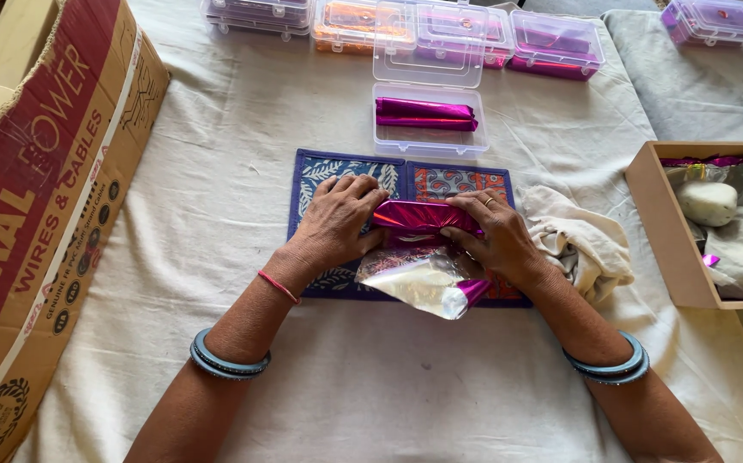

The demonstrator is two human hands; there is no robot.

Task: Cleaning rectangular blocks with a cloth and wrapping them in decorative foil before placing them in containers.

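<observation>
On the patterned mat, both hands' grips, left hand and right hand, pinch the magenta foil roll between them.

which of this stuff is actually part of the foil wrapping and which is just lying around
In use:
left hand and right hand, both on the foil roll
patterned mat under it
open clear box holding a wrapped roll

Lying about:
cardboard carton
cream cloth
wooden tray
closed boxes at the back
</observation>
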